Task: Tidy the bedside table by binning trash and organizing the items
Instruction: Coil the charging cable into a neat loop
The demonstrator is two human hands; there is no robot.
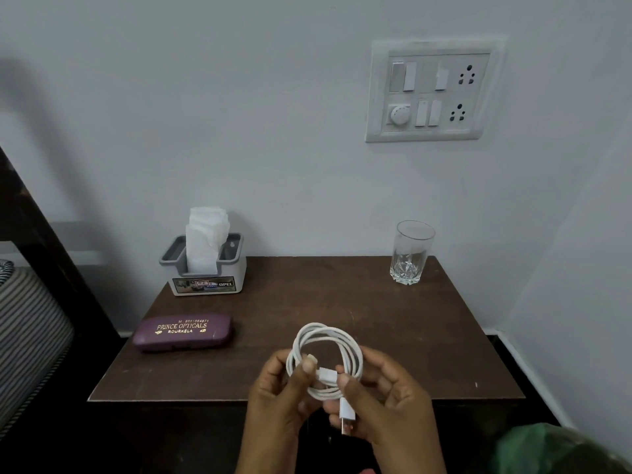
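A white charging cable (326, 347) is coiled into a loop above the front edge of the brown bedside table (393, 336). My left hand (277, 395) pinches the coil's left side. On the right side, my right hand (386, 401) grips the coil, and the USB plug hangs down below it. A purple spectacle case (183, 332) lies at the table's left. Behind it stands a white and grey tissue holder (205, 268) with white tissues sticking up. An empty clear glass (410, 253) stands at the back right corner.
A wall switchboard (429, 92) with sockets hangs above the table. A dark bed frame and a striped mattress (27, 336) lie to the left. Something green (554, 449) shows at the bottom right corner. The wall closes in on the right.
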